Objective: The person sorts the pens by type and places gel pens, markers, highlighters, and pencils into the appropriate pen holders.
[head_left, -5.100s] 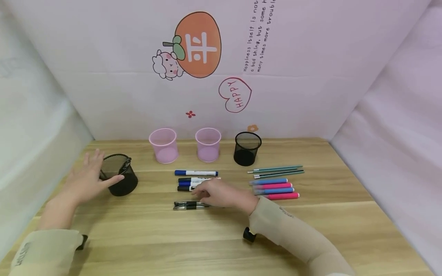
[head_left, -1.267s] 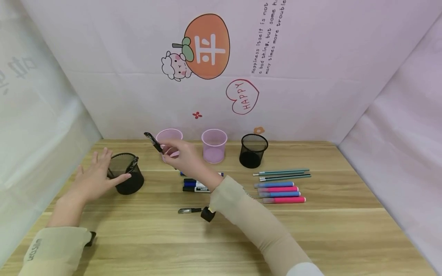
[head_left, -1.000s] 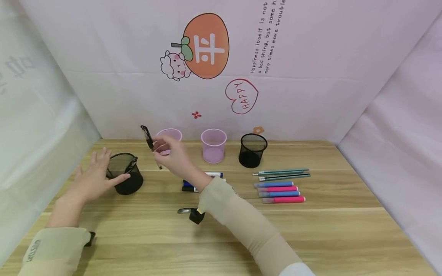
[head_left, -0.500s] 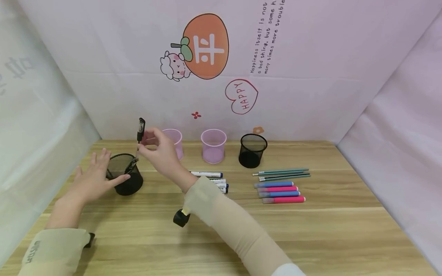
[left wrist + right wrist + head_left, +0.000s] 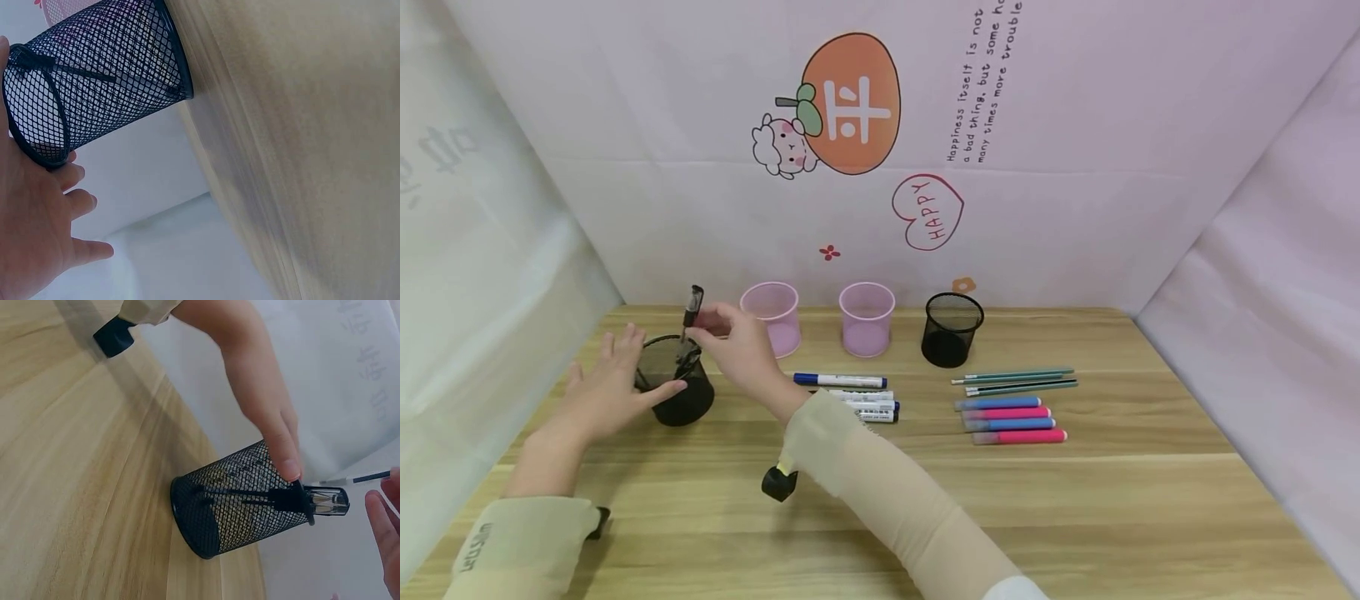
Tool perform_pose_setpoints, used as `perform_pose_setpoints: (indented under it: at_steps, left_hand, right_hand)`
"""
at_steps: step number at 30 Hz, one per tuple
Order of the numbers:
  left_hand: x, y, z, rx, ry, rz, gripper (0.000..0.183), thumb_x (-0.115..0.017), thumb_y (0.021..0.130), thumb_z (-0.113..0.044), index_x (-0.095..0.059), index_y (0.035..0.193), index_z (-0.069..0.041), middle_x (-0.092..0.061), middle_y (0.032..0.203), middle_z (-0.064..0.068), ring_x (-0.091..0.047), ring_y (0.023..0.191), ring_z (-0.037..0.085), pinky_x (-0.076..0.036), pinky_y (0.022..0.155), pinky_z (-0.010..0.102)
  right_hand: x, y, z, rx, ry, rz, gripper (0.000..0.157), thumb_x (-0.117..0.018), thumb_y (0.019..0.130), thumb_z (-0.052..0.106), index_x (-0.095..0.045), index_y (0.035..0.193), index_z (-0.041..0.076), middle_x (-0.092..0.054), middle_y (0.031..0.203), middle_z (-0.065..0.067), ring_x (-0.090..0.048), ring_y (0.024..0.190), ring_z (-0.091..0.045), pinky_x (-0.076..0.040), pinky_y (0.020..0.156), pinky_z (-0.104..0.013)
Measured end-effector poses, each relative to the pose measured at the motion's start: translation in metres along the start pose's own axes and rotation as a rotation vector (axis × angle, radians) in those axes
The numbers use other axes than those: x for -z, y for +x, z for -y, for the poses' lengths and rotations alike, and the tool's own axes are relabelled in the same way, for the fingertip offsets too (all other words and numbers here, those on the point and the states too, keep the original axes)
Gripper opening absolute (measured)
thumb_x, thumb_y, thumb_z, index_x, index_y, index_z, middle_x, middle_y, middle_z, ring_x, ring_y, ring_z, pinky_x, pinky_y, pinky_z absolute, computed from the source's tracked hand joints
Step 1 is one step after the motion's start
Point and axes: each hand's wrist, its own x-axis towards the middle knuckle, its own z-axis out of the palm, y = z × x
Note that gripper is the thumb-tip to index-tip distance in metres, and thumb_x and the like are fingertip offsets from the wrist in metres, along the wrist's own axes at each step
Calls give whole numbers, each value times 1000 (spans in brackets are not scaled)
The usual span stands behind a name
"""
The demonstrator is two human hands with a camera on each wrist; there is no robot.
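Observation:
My right hand (image 5: 739, 348) pinches a black gel pen (image 5: 693, 306) upright, cap end up. Its lower end overlaps the rim of a black mesh pen holder (image 5: 683, 404). More clear-capped gel pens (image 5: 330, 501) lean inside that holder, their caps sticking out over the rim. My left hand (image 5: 597, 392) rests against the holder's rim, thumb across the near side, the other fingers straight and spread on the left side. In the left wrist view those fingers (image 5: 80, 203) reach past the mesh, and a pen shaft (image 5: 84, 73) shows through it.
Two pink pen holders (image 5: 778, 329) (image 5: 867, 333) and a second black mesh holder (image 5: 951, 346) stand along the back. Several whiteboard markers (image 5: 842, 381) lie mid-table, partly under my right arm. Several pencils (image 5: 1018, 383) and several pink and blue markers (image 5: 1011, 421) lie to the right.
My right hand has picked up a gel pen from the table's middle, carried it left, turned it upright and lowered it to the black holder. My left hand has stayed at the rim.

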Motion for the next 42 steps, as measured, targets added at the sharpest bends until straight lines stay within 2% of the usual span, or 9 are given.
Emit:
perform_pose_setpoints:
  at_steps: [6,11,15,20,34,42]
  left_hand:
    - [-1,0,1,-2,2,-2,116,-56,96,-68,7,160,4,16,165,27,13,146,56,12,99,84]
    - [-1,0,0,-1,3,-3,116,-56,96,-69,7,160,5,15,164,28,12,146,57,11,99,85]
    - [-1,-1,-1,0,1,0,116,-56,96,-69,7,160,5,15,164,28,12,146,58,11,99,85]
    - [0,-2,-2,2,-2,0,115,-56,96,-68,6,160,6,14,164,29,12,146,57,11,99,85]
    - [1,-2,-1,6,-3,10,115,-55,97,-67,8,160,4,18,164,26,14,146,57,12,99,85]
    - [2,-2,-1,10,-9,15,115,-55,97,-68,9,160,4,18,164,26,16,146,55,13,100,84]
  right_hand:
    - [3,1,-3,-6,-148,14,27,-73,97,17,-75,123,8,-77,99,1,-63,83,2,-49,70,-10]
    - [9,0,-6,-1,-171,36,38,-73,97,19,-70,133,9,-76,112,0,-63,85,2,-49,67,-11]
    - [13,-4,-8,-3,-149,80,39,-74,97,16,-69,135,10,-74,122,0,-64,88,2,-51,70,-11]
    - [18,-8,-7,3,-114,128,37,-73,97,12,-69,134,8,-73,125,0,-64,92,1,-51,75,-12]
    - [39,-10,-1,108,-73,203,28,-63,104,11,-70,131,6,-74,120,-8,-63,92,1,-53,77,-14]
    - [56,-13,1,132,-86,323,30,-58,106,11,-66,133,3,-70,127,-11,-64,102,-7,-51,89,-19]
